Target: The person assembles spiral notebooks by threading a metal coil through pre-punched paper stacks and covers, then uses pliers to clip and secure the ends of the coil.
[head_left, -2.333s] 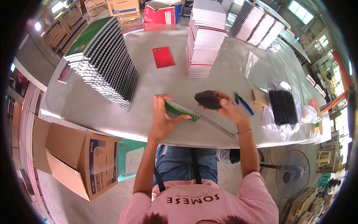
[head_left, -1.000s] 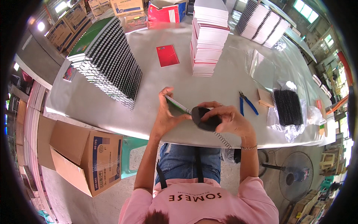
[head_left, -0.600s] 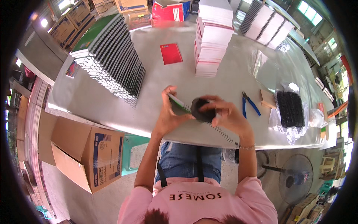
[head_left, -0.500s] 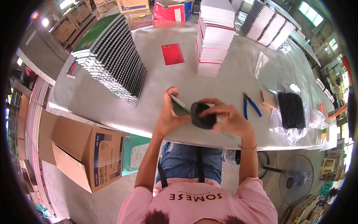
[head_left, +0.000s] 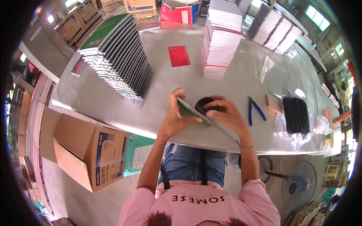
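Observation:
My left hand (head_left: 174,119) grips a thin green-covered notebook (head_left: 182,105), thumb on one side and fingers on the other, its edge tilted upward. Along that edge runs a metal-looking spiral binding coil (head_left: 224,133), whose loose tail hangs out past the notebook toward my right wrist. A rounded black pad-like piece (head_left: 202,104) is held in my right hand (head_left: 230,116), just beside the coiled edge; whether it touches the coil I cannot tell. Blue-handled cutting pliers (head_left: 255,110) lie on the table to the right.
A tall stack of spiral notebooks (head_left: 120,62) stands left, and a stack of unbound booklets (head_left: 222,41) at the back. A red notebook (head_left: 179,56) lies between them. Black coils (head_left: 296,115) rest on plastic at right. An open carton (head_left: 88,152) and a fan (head_left: 299,184) stand below.
The black piece has moved up off the front of the notebook's edge, uncovering the coil. More of the coil's tail shows now. My left hand still grips the notebook.

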{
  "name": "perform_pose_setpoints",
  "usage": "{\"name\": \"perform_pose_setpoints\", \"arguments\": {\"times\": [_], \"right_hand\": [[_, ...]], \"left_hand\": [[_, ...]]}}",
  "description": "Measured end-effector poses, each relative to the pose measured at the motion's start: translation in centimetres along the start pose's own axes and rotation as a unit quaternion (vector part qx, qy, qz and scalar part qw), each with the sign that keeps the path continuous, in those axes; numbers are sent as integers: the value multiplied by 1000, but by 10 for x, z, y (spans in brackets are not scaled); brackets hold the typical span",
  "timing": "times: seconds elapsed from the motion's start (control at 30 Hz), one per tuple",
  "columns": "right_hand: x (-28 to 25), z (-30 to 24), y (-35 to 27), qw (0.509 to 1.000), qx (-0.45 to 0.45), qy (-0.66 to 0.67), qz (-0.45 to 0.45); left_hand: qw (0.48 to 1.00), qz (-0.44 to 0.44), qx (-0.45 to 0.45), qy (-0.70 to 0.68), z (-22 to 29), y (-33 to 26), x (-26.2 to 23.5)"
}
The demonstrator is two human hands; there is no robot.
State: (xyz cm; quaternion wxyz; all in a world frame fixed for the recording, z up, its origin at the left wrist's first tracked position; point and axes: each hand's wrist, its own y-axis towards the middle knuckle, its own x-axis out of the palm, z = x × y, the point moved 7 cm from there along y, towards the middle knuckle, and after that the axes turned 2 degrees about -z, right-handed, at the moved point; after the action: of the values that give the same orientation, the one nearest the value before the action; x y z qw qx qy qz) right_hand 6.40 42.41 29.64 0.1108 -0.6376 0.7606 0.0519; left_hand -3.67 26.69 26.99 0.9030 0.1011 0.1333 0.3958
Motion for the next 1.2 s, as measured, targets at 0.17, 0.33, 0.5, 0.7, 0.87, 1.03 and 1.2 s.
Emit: {"name": "perform_pose_setpoints", "arguments": {"times": [0.17,0.33,0.5,0.7,0.87,1.03,1.2], "right_hand": [[4,-13,-3,1000,-6,-19,15],[2,-4,-3,1000,-15,17,-8],[1,-15,-8,929,-93,-319,164],[-16,12,1,944,-118,-283,119],[-20,7,2,975,-39,197,-90],[-12,-6,16,990,26,-125,-64],[-2,-17,13,990,-15,-130,-55]], "left_hand": [[999,-14,-19,-42,-4,-1,1],[999,-19,-21,-26,0,-2,0],[999,-2,24,-21,9,-2,-2],[996,-60,-19,-66,-3,-5,-1],[995,-71,-30,-63,4,-4,1],[994,-77,-14,-72,0,-3,1],[988,-88,-34,-123,-13,-4,4]]}}
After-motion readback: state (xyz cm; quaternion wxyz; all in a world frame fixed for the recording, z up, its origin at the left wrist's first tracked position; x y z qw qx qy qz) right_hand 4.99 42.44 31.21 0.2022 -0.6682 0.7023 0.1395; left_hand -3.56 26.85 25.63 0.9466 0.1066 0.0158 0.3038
